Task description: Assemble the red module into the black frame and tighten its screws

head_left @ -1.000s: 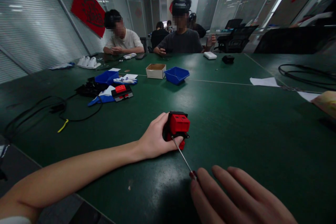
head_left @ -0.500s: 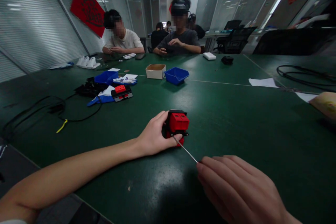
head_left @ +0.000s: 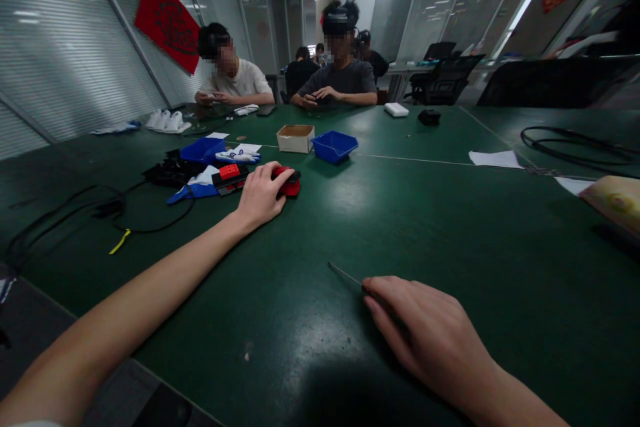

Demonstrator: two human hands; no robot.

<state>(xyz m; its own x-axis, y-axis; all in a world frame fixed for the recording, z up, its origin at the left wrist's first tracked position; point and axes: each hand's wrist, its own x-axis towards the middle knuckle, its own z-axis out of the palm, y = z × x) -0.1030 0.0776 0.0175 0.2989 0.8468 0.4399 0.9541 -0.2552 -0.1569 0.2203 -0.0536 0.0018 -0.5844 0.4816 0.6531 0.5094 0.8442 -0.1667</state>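
Observation:
My left hand is closed over a red-and-black plastic part, which rests low at the table, right beside a second red-and-black part. My fingers cover much of the held part. Nearer to me, my right hand grips a screwdriver. Only its thin metal shaft shows, pointing up and left above the tabletop; the handle is hidden inside the hand. The shaft tip is well apart from the red-and-black parts.
On the green table stand a cardboard box, a blue bin and another blue bin. Gloves and black cables lie left. Papers lie right. Two people sit across the table.
My left hand has carried the red-and-black part forward and left, away from the screwdriver tip, to beside the other part. My right hand has shifted slightly up and left, still gripping the screwdriver.

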